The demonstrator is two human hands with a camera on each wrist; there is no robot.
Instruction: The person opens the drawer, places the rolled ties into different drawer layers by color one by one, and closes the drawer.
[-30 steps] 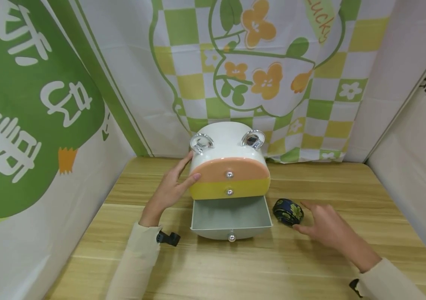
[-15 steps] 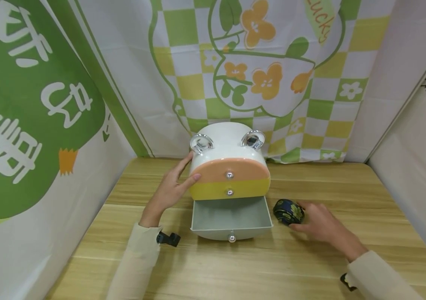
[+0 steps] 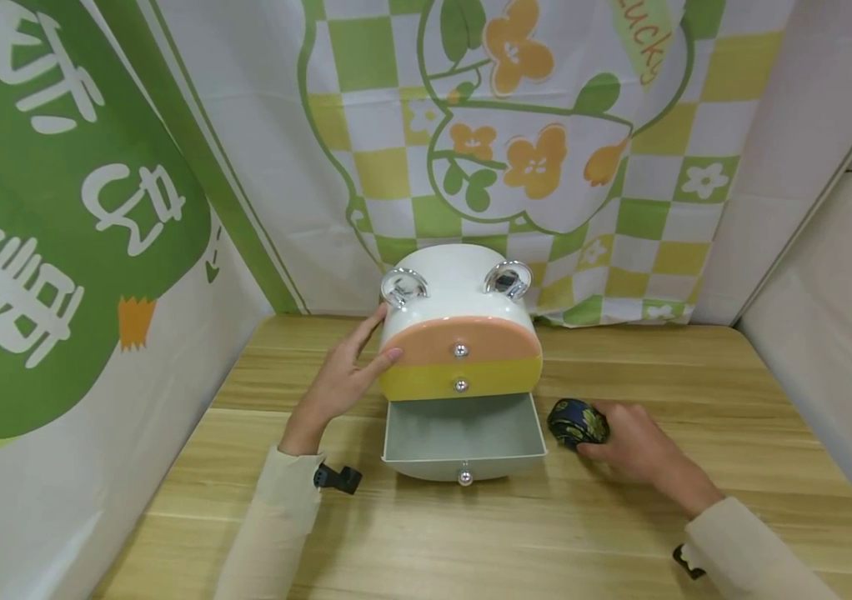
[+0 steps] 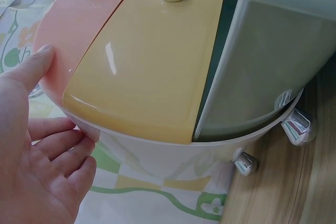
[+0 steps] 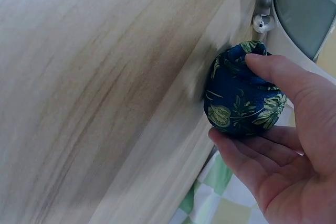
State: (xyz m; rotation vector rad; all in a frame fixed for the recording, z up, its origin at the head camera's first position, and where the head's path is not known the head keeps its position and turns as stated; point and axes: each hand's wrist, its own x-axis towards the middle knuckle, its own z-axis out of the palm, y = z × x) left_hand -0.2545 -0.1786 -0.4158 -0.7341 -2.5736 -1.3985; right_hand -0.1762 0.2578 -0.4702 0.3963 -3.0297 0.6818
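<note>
A small tabletop drawer box with a white body stands on the table. Its orange drawer and yellow drawer are closed, while the grey-green bottom drawer is pulled out with nothing inside. My left hand holds the box's left side, thumb on the orange front and fingers behind the edge, as the left wrist view confirms. To the right of the open drawer, my right hand grips a dark blue floral fabric roll between thumb and fingers. The roll appears to rest on the table.
The wooden table extends around the box. Two chrome rings stick up from the box top. Printed cloth hangs behind, with more cloth walls on both sides. Small chrome feet support the box.
My right hand has moved a little left and closed its thumb and fingers onto the fabric roll. The left hand and the box have stayed in place.
</note>
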